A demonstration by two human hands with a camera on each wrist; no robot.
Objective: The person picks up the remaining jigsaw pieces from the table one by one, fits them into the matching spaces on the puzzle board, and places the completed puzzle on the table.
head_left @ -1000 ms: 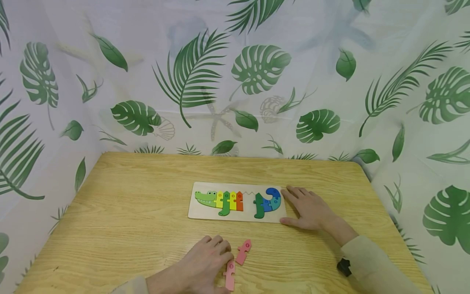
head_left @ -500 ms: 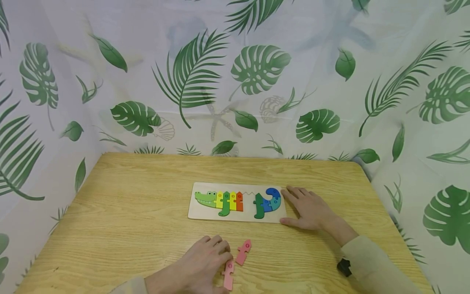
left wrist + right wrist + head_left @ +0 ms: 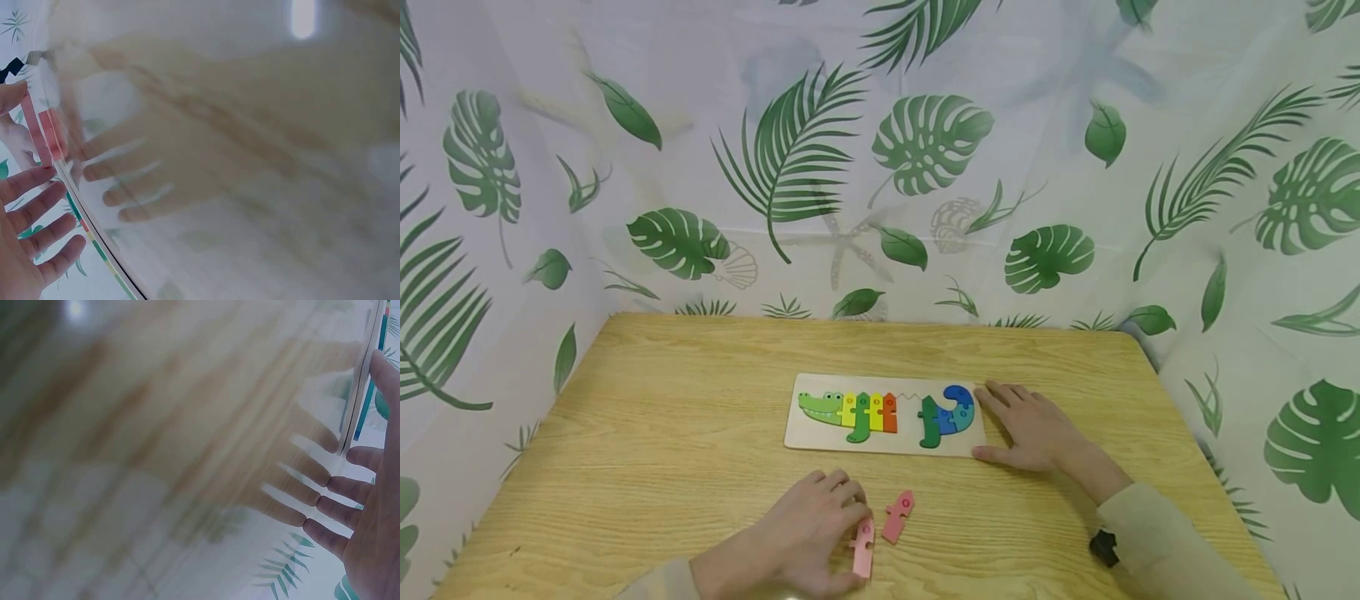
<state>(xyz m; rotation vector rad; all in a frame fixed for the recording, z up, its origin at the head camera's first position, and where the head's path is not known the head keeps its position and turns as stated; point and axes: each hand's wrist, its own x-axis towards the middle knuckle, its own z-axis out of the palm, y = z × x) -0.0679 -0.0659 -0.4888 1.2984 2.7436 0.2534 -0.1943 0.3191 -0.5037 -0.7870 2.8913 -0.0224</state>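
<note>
My left hand (image 3: 812,529) pinches a light pink puzzle piece (image 3: 862,548) by its two ends, between thumb and index finger. The left wrist view shows this pink piece (image 3: 36,130) edge-on, with the other fingers spread. Just right of it lies a darker pink piece (image 3: 898,517), flat and untouched. Farther back is a wooden crocodile puzzle board (image 3: 827,440), with a gap between its orange piece (image 3: 890,413) and dark green hind-leg piece (image 3: 930,423). My right hand (image 3: 1033,429) rests flat at the board's right end, fingers straight, thumb by the near corner.
The wood-grain table (image 3: 662,450) reaches back to a leaf-print cloth (image 3: 820,167) hanging behind and at both sides. Several coloured pieces, from the green head (image 3: 820,407) to the blue tail (image 3: 958,396), sit in the board.
My left hand has shifted slightly away from me and to the left, carrying the light pink piece farther from the darker one. The right hand and the board have stayed in place.
</note>
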